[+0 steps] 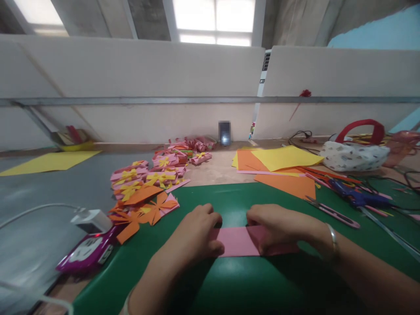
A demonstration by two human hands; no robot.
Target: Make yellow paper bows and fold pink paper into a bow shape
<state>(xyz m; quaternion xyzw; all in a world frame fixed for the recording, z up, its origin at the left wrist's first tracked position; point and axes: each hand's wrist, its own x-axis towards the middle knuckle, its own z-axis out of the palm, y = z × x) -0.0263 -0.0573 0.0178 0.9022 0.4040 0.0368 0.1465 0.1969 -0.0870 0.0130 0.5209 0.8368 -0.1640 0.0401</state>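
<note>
A pink paper strip (236,242) lies lengthwise across the green mat (216,288), in front of me. My left hand (201,232) has its fingers closed around the strip's left end, thumb at the lower edge. Toward the right part of the strip, my right hand (272,227) is curled with the fingers pressing on the paper; its palm side is hidden. The paper's right end shows beyond that hand. A pink-handled craft knife (333,211) rests on the mat to the right of my right hand.
Left of the mat are pink and yellow paper pieces (160,178), orange paper flowers (159,208) and a purple power strip (88,253) with a white charger (93,222). Yellow sheets (288,158), an orange sheet (282,183), a blue glue gun (357,194) and a white bag (356,156) lie right.
</note>
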